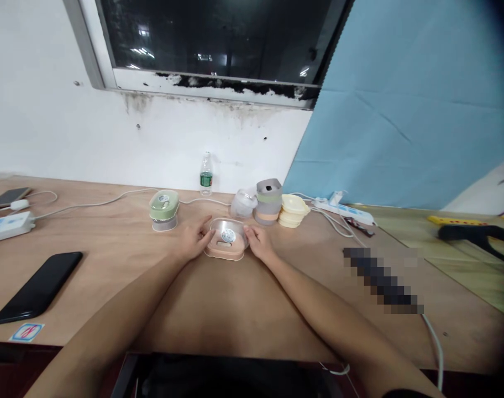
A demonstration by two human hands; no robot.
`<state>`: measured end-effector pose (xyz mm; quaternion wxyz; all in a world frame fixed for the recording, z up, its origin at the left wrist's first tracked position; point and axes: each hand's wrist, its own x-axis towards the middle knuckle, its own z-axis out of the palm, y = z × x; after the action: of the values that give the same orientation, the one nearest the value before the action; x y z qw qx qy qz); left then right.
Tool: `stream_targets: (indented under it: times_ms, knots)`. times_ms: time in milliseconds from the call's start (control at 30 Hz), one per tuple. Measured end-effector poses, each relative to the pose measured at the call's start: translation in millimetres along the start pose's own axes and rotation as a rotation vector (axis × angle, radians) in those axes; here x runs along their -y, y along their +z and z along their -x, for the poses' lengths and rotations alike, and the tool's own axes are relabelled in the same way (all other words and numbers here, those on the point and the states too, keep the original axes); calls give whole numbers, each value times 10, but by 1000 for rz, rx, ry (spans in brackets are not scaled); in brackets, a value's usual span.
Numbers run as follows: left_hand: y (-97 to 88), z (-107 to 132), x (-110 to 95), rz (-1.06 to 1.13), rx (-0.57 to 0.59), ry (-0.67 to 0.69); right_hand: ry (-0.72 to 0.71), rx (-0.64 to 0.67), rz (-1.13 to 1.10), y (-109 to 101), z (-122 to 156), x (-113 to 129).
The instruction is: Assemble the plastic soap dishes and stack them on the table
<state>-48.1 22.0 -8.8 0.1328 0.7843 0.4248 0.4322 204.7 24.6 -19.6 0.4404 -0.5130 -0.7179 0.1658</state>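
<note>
A pink food container with a clear lid (226, 240) sits on the wooden table (219, 309) straight ahead. My left hand (193, 239) grips its left side, fingers curled onto the rim. My right hand (258, 241) holds its right side the same way. A green-lidded container (164, 209) stands just behind my left hand. Behind the pink one are a clear lid or tub (243, 203), a stack of grey, green and pink containers (268, 202) and a stack of yellow lids (293, 211).
A water bottle (206, 174) stands by the wall. A black phone (38, 286) lies at the left front, a white power strip (7, 226) and cables further left. Another power strip (344, 210) lies at the right, next to a blue sheet (409, 110).
</note>
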Motion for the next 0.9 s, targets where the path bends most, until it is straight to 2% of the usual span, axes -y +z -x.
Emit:
stream_targets:
  times_ms: [300, 667, 800, 900]
  knots:
    - [41, -42, 135, -104, 167, -111, 130, 162, 162, 31, -54, 21]
    - [-60, -59, 130, -188, 289, -43, 90, 196, 228, 30, -46, 7]
    - [-111, -64, 59, -205, 294, 66, 99, 189, 241, 25, -44, 15]
    - [-122, -60, 36, -209, 361, 139, 118, 172, 245, 15, -55, 20]
